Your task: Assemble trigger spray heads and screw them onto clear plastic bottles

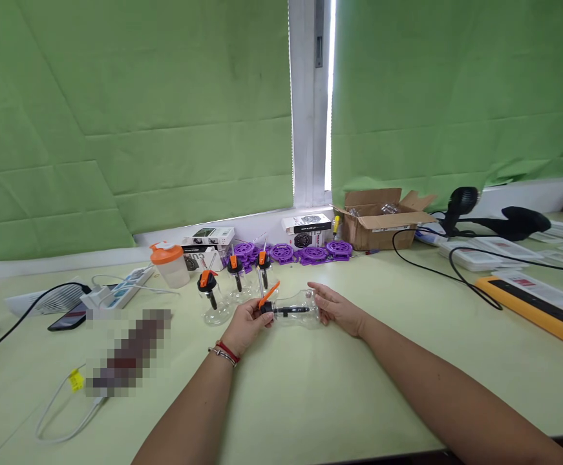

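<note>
A clear bottle (297,319) with a black cap and orange flap lies sideways between my hands, a dark tube showing through its wall. My left hand (243,326) is closed around the cap end, at the left. At the opposite end, my right hand (340,311) grips the bottle's base, its fingers partly hidden behind the clear wall. Three similar bottles stand upright just beyond my left hand: a front one (208,281), a middle one (234,263) and a right one (264,261). Each has a black and orange top.
Purple round plastic parts (281,252) line the wall with small printed boxes (305,224). An open cardboard box (382,223) is at the back right. Left are an orange-lidded cup (170,265) and a power strip (130,287). Black cables trail near an orange-yellow bar (533,313).
</note>
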{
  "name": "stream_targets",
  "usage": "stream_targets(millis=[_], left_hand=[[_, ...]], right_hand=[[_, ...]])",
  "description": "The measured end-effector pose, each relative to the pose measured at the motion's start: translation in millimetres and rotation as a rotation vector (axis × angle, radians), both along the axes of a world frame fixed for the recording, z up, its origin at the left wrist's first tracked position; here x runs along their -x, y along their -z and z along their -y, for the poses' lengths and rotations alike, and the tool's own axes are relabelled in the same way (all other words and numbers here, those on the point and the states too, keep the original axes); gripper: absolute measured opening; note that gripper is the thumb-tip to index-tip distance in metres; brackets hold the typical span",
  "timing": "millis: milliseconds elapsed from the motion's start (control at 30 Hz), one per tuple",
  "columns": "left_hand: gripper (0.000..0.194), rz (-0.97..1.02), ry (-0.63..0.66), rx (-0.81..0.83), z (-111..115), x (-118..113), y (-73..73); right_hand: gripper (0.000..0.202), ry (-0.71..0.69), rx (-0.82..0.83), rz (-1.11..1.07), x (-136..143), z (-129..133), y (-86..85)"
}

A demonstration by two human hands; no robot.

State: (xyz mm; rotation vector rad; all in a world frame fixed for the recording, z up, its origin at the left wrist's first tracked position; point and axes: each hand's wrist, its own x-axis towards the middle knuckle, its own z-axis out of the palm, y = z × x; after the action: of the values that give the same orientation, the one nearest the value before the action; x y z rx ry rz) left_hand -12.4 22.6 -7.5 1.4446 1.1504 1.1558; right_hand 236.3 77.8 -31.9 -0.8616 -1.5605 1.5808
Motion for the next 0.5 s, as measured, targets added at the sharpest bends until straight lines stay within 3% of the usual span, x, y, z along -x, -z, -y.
stream_targets(millis=[133, 500], left_hand=[[0.034, 0.012, 0.005, 0.012, -0.1, -0.6, -0.2], [0.035, -0.001, 0.000, 0.015, -2.4, 2.4, 4.1]], right_hand=[[0.074, -0.083, -0.040, -0.024, -3.1, 3.9, -4.9], [0.060, -0.044, -0.052, 0.057, -0.5, 3.3, -5.7]])
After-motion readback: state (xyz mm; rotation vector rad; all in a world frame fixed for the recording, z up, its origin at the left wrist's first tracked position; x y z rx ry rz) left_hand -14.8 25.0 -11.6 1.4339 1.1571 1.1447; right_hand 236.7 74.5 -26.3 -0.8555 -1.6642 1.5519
